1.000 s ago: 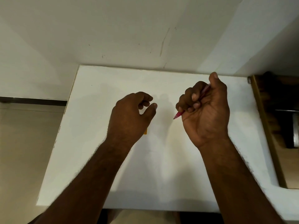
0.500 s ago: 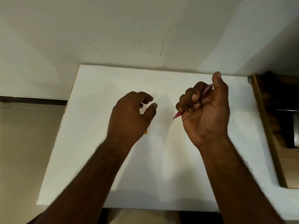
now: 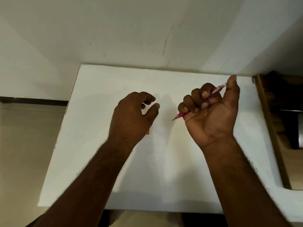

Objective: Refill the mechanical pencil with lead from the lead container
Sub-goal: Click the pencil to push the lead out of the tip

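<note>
A person's right hand [image 3: 211, 112] clenches a slim pink mechanical pencil [image 3: 178, 115] in its fist above the smooth white table [image 3: 101, 145], toward the far right corner, thumb lifted clear of the translucent cap end, the metal tip slanting down toward the table's middle. The left hand [image 3: 132, 115] hovers palm-down near the table's centre, fingers curled loosely with thumb and forefinger apart; whether it grips anything cannot be told. A small orange lead container [image 3: 148, 132], flat-sided and mostly hidden, peeks out beneath that hand. A scuffed off-white wall [image 3: 147, 30] runs along the table's far edge
</note>
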Demonstrator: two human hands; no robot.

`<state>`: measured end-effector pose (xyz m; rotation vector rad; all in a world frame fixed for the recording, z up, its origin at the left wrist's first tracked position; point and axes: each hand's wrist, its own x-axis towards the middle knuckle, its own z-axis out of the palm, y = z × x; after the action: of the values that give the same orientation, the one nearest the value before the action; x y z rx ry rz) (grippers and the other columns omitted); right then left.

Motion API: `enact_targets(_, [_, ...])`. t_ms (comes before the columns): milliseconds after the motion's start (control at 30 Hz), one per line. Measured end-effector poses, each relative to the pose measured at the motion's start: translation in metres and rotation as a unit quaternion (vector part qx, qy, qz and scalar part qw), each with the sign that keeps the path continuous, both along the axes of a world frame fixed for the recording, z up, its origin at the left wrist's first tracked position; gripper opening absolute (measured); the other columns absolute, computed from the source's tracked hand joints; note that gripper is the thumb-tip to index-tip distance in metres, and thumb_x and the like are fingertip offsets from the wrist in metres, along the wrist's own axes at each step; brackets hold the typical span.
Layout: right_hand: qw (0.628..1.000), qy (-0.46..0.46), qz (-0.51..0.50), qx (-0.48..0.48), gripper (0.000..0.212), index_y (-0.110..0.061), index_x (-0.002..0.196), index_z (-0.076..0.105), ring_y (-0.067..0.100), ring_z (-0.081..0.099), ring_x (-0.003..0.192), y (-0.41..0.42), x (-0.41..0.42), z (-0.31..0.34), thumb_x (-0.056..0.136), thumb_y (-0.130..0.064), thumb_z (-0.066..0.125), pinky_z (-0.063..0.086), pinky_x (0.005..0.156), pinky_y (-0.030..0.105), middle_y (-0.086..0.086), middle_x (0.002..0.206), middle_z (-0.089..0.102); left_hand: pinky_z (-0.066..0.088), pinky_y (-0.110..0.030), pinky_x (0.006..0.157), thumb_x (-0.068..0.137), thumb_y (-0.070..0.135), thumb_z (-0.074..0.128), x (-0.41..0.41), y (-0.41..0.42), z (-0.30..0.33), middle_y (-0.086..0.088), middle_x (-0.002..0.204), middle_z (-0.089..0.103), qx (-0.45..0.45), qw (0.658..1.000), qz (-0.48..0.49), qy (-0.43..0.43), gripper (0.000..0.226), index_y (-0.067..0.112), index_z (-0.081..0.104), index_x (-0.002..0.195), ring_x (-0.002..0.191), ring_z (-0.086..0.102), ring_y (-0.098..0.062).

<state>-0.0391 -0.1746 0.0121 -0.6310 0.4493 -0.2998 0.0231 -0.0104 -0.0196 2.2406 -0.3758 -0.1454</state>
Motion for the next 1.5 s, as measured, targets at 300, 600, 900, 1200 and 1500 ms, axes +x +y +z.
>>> enact_targets(300, [0.994, -0.032, -0.029, 0.099, 0.053, -0.016, 0.063, 0.044, 0.016, 0.021, 0.053, -0.0083, -0.0044, -0.0056, 0.097, -0.055, 0.037, 0.030, 0.056, 0.028, -0.004, 0.051, 0.029, 0.055, -0.032, 0.078, 0.090, 0.048, 0.068, 0.0033, 0.0012, -0.0041, 0.014, 0.103, 0.070, 0.001, 1.000, -0.004, 0.014, 0.026, 0.028, 0.072, 0.106, 0.089, 0.066, -0.008])
enact_targets(600, [0.992, -0.039, -0.030, 0.118, 0.049, -0.015, 0.063, 0.045, 0.016, 0.022, 0.053, -0.0087, -0.0057, -0.0062, 0.095, -0.052, 0.037, 0.030, 0.057, 0.028, -0.004, 0.053, 0.029, 0.050, -0.028, 0.075, 0.081, 0.042, 0.079, 0.0044, 0.0025, -0.0039, 0.014, 0.104, 0.070, 0.002, 0.999, -0.018, 0.027, 0.029, 0.029, 0.072, 0.106, 0.088, 0.064, -0.008])
enact_targets(900, [0.991, -0.048, -0.029, 0.120, 0.046, -0.015, 0.064, 0.044, 0.016, 0.022, 0.053, -0.0107, -0.0068, -0.0081, 0.095, -0.049, 0.035, 0.030, 0.058, 0.029, -0.003, 0.055, 0.030, 0.053, -0.030, 0.078, 0.070, 0.044, 0.086, 0.0042, 0.0022, -0.0016, 0.016, 0.106, 0.069, -0.004, 0.999, -0.033, 0.035, 0.042, 0.031, 0.071, 0.107, 0.090, 0.063, -0.008])
enact_targets(1200, [0.990, -0.055, -0.027, 0.124, 0.046, -0.015, 0.065, 0.046, 0.016, 0.024, 0.052, -0.0101, -0.0065, -0.0081, 0.095, -0.048, 0.035, 0.031, 0.059, 0.029, -0.003, 0.055, 0.031, 0.054, -0.033, 0.079, 0.068, 0.044, 0.088, 0.0025, 0.0008, -0.0004, 0.015, 0.106, 0.068, -0.007, 0.998, -0.046, 0.033, 0.046, 0.030, 0.071, 0.109, 0.090, 0.063, -0.008])
enact_targets(1500, [0.989, -0.056, -0.028, 0.133, 0.049, -0.014, 0.067, 0.047, 0.016, 0.023, 0.056, -0.0088, -0.0067, -0.0065, 0.095, -0.051, 0.033, 0.031, 0.059, 0.030, -0.002, 0.057, 0.031, 0.056, -0.037, 0.082, 0.067, 0.045, 0.088, 0.0020, -0.0001, 0.0009, 0.014, 0.106, 0.068, -0.006, 0.998, -0.054, 0.039, 0.050, 0.029, 0.071, 0.112, 0.091, 0.062, -0.009])
